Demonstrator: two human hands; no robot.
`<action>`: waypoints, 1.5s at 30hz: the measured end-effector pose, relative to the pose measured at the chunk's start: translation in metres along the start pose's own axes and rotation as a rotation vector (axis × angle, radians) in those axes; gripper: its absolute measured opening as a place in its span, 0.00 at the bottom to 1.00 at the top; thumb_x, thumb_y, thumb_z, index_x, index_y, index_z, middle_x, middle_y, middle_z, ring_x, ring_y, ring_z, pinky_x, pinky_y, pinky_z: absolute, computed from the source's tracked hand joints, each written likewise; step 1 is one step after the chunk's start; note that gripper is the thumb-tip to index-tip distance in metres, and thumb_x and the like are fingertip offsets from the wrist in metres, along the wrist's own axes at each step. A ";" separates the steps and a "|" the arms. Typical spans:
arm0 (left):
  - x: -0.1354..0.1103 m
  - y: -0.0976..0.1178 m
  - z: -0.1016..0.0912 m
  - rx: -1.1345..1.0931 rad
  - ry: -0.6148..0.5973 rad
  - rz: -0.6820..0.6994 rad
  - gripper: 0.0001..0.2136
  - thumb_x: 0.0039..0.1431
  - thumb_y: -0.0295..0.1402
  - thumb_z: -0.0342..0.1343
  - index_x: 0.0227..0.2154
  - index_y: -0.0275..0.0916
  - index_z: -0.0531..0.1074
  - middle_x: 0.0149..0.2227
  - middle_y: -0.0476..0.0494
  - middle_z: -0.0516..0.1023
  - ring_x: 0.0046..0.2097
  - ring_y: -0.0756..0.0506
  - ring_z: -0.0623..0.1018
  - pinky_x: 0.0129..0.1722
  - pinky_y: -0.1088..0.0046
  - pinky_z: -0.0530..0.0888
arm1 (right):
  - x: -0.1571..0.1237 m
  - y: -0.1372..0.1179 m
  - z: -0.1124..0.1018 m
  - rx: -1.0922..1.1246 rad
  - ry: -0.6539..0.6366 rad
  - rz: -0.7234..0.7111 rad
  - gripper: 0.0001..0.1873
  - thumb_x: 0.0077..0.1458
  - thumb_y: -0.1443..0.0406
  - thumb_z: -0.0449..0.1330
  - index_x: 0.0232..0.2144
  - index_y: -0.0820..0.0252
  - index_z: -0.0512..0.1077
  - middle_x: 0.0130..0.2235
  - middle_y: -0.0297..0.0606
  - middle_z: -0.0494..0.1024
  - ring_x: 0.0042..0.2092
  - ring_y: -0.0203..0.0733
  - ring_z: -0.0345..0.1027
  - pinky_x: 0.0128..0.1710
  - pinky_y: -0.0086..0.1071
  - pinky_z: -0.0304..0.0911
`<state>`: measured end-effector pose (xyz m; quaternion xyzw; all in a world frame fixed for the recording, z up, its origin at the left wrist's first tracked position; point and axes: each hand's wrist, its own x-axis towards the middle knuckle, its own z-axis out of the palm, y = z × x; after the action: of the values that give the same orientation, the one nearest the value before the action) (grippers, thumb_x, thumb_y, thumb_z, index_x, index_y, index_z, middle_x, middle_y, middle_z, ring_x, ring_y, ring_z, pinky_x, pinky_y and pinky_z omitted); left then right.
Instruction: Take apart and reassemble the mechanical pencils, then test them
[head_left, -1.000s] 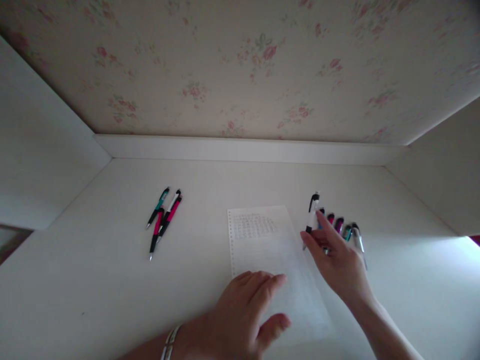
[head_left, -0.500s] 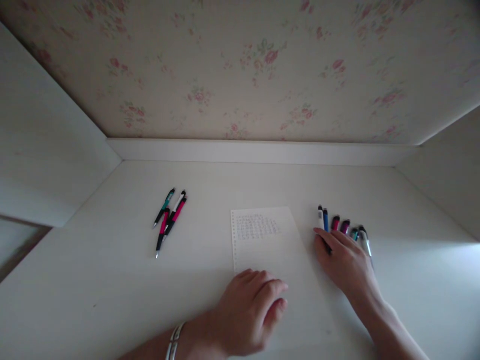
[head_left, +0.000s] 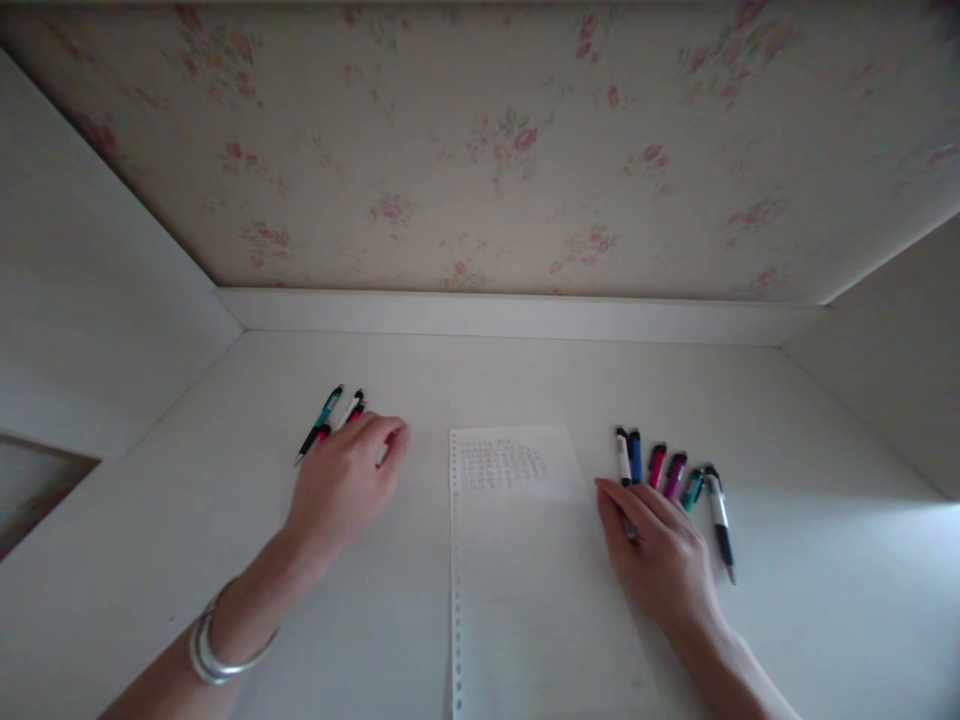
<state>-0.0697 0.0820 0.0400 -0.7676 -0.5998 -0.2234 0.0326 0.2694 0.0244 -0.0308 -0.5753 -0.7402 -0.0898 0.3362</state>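
Observation:
A lined sheet of paper [head_left: 525,580] with faint writing at its top lies in the middle of the white desk [head_left: 480,390]. My left hand [head_left: 341,485] reaches over a small cluster of pens [head_left: 328,412] on the left. Its fingers are bent down over their lower ends, and a pale bit of a pen shows between them. My right hand [head_left: 660,555] lies flat to the right of the sheet, fingers stretched out and touching the lower ends of a row of several pens [head_left: 664,465]. A black and white pen [head_left: 720,515] ends that row on the right.
The desk sits in a white alcove with side panels [head_left: 97,330] left and right and a low back ledge [head_left: 510,315]. Floral wallpaper [head_left: 495,150] rises behind. Silver bracelets [head_left: 214,650] ring my left wrist.
My left hand left the paper and moved up and left onto the left pens. My right hand laid the black and white pen into the right row and flattened.

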 end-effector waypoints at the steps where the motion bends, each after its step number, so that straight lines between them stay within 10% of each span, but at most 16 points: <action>1: 0.004 -0.012 -0.003 0.116 -0.003 -0.064 0.12 0.69 0.34 0.49 0.36 0.39 0.77 0.36 0.43 0.82 0.35 0.43 0.81 0.35 0.70 0.72 | 0.000 -0.002 0.001 0.038 0.009 0.002 0.09 0.65 0.66 0.59 0.39 0.63 0.79 0.29 0.38 0.78 0.30 0.41 0.72 0.34 0.34 0.64; 8: 0.006 -0.063 0.002 0.444 -0.454 -0.249 0.20 0.69 0.44 0.44 0.44 0.34 0.76 0.44 0.31 0.81 0.42 0.33 0.82 0.35 0.63 0.74 | -0.003 -0.002 0.005 0.203 -0.020 0.021 0.07 0.65 0.69 0.60 0.42 0.61 0.78 0.32 0.38 0.78 0.32 0.40 0.72 0.34 0.32 0.65; 23: 0.010 -0.050 0.003 0.423 -0.437 -0.211 0.23 0.72 0.40 0.35 0.43 0.32 0.74 0.46 0.27 0.79 0.39 0.31 0.82 0.33 0.60 0.74 | -0.003 -0.003 0.002 0.253 -0.019 0.070 0.09 0.64 0.70 0.59 0.45 0.57 0.76 0.36 0.40 0.79 0.36 0.43 0.73 0.36 0.35 0.69; 27: 0.006 -0.023 -0.006 -0.197 -0.193 -0.324 0.18 0.67 0.48 0.47 0.37 0.38 0.72 0.31 0.41 0.79 0.31 0.40 0.80 0.29 0.68 0.72 | -0.001 -0.013 0.000 0.363 -0.020 0.230 0.08 0.65 0.67 0.58 0.45 0.56 0.76 0.37 0.41 0.77 0.35 0.41 0.72 0.25 0.29 0.67; 33: -0.012 0.048 0.010 -1.395 -0.212 -0.638 0.19 0.54 0.49 0.66 0.31 0.37 0.72 0.26 0.49 0.76 0.27 0.50 0.77 0.28 0.77 0.75 | 0.012 -0.051 -0.010 0.718 -0.286 0.415 0.14 0.67 0.59 0.56 0.52 0.54 0.71 0.41 0.42 0.78 0.38 0.41 0.73 0.21 0.25 0.65; 39: -0.033 0.079 0.035 -1.708 -0.250 -0.801 0.25 0.51 0.38 0.73 0.50 0.41 0.71 0.34 0.46 0.83 0.32 0.49 0.81 0.34 0.75 0.78 | 0.024 -0.077 -0.005 0.988 -0.631 0.443 0.15 0.64 0.55 0.59 0.47 0.56 0.76 0.37 0.39 0.81 0.35 0.41 0.75 0.31 0.31 0.69; 45: -0.043 0.073 0.045 -1.766 -0.403 -0.731 0.16 0.49 0.36 0.74 0.36 0.37 0.75 0.33 0.47 0.81 0.34 0.48 0.80 0.38 0.73 0.76 | 0.022 -0.073 0.013 1.316 -0.361 0.837 0.20 0.52 0.50 0.69 0.38 0.58 0.76 0.26 0.34 0.80 0.30 0.39 0.74 0.33 0.33 0.69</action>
<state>0.0043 0.0372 -0.0008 -0.3064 -0.4122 -0.4534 -0.7285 0.1949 0.0250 -0.0090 -0.4946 -0.4071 0.5933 0.4875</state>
